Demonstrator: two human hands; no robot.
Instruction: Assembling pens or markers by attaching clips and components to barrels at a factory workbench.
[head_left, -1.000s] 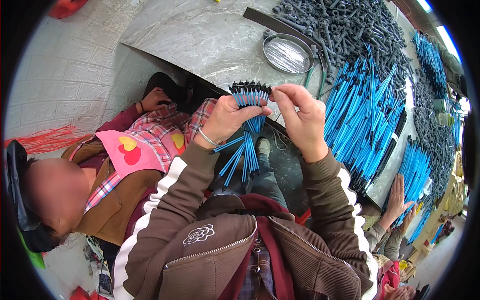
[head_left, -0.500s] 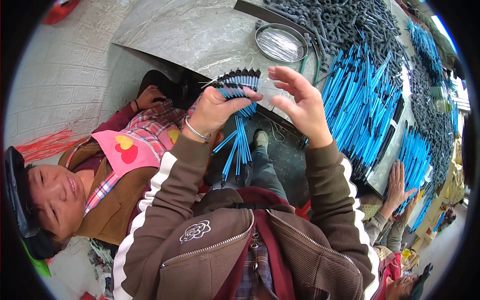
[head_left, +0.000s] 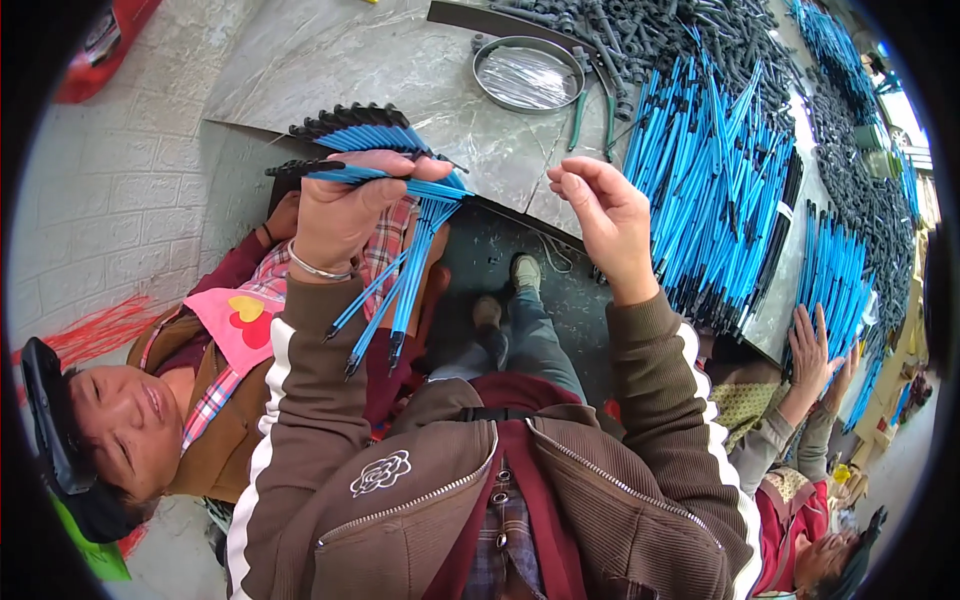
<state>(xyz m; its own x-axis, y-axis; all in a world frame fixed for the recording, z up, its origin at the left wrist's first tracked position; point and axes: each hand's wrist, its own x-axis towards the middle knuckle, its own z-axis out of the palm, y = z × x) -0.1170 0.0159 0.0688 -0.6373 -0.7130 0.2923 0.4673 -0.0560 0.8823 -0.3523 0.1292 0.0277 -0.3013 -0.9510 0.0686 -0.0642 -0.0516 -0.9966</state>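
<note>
My left hand (head_left: 345, 210) is closed round a fanned bundle of thin blue tubes (head_left: 425, 225) with black end fittings. Some black ends stick up above the fingers in rows; other tubes hang down past the wrist. Right of it, apart from the bundle, my right hand (head_left: 610, 220) is raised with thumb and fingertips pressed together. Whatever is between those fingertips, if anything, is too small to make out. On the grey table beyond stands a round metal dish (head_left: 481, 90) of thin whitish strips (head_left: 530, 75).
Green-handled pliers (head_left: 610, 125) lie beside the dish. A large pile of blue tubes (head_left: 710, 190) and heaped dark fittings (head_left: 680, 35) cover the table's right side. One person (head_left: 120, 400) sits at my left; another person's hand (head_left: 808, 350) touches tubes at the right.
My left hand has moved left with the bundle, away from my right hand. My right hand's fingers, spread before, have come together. The dish appears further left in the view.
</note>
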